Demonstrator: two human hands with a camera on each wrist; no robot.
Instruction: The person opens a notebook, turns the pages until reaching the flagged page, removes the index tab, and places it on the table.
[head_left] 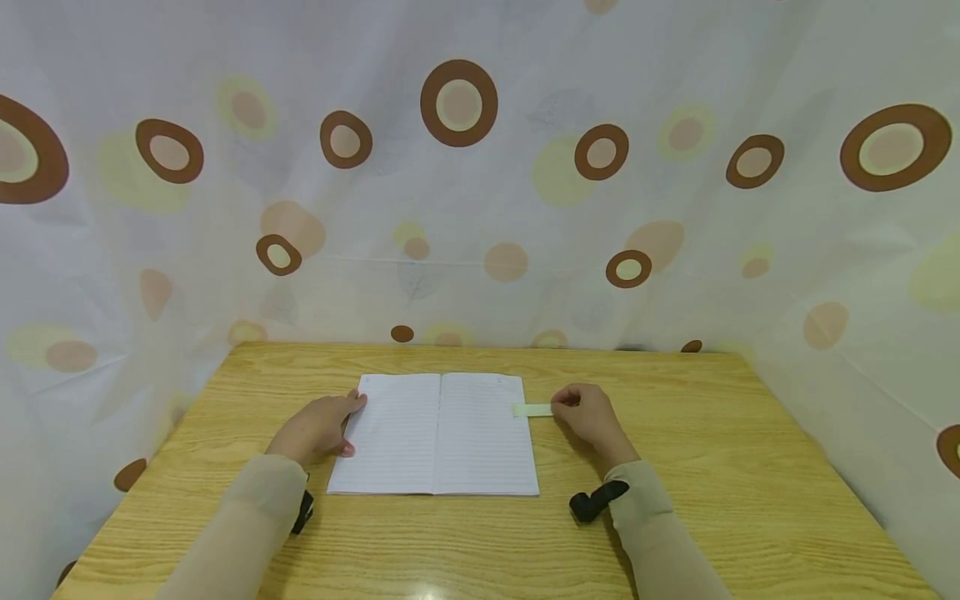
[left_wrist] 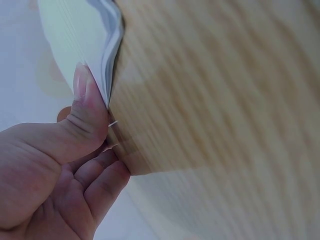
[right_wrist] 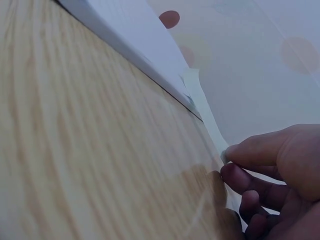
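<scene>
An open lined notebook [head_left: 397,442] lies flat on the wooden table. At its left edge, my left hand [head_left: 318,425] rests with the thumb [left_wrist: 86,95] and a fingertip on the left page; other fingers bend beside the edge, touching the table. My right hand [head_left: 592,412] pinches the outer end of a pale green paper strip [head_left: 534,410] between thumb and forefinger. The strip's inner end lies over the upper part of the right page's outer edge. In the right wrist view, the strip [right_wrist: 207,107] slopes from the page to the fingertips.
The wooden table [head_left: 712,467] extends around the notebook on every side. A white sheet [head_left: 480,192] with brown and pastel circles hangs behind and beside the table. Dark devices are strapped to both wrists, with one camera [head_left: 596,502] showing at the right sleeve.
</scene>
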